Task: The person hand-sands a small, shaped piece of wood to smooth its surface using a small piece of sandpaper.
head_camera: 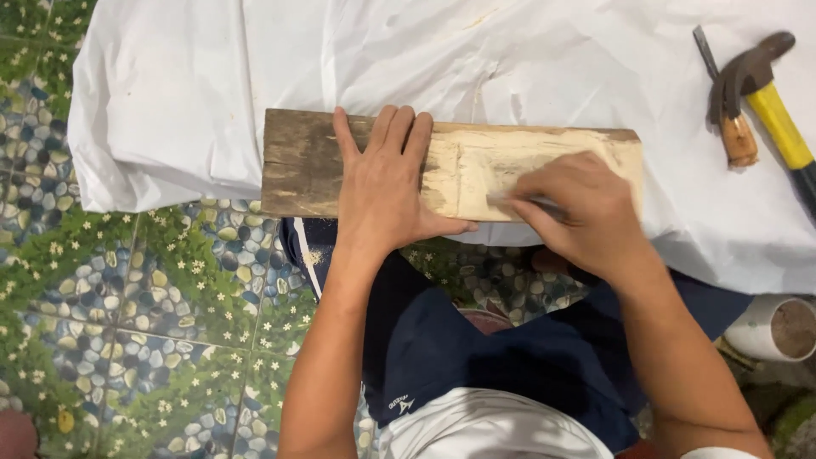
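**Two hands on one plank**

Left hand [387, 191] lies flat and open, fingers spread, pressing the one wooden plank [450, 174] at the white sheet's [527, 59] near edge. At its 3 o'clock, the right hand [586, 212] is clenched around one slim metal tool [510, 200], tip on the pale wood. Toward 2 o'clock lie one yellow-handled hammer [778, 110] and one wooden-handled chisel [729, 110].
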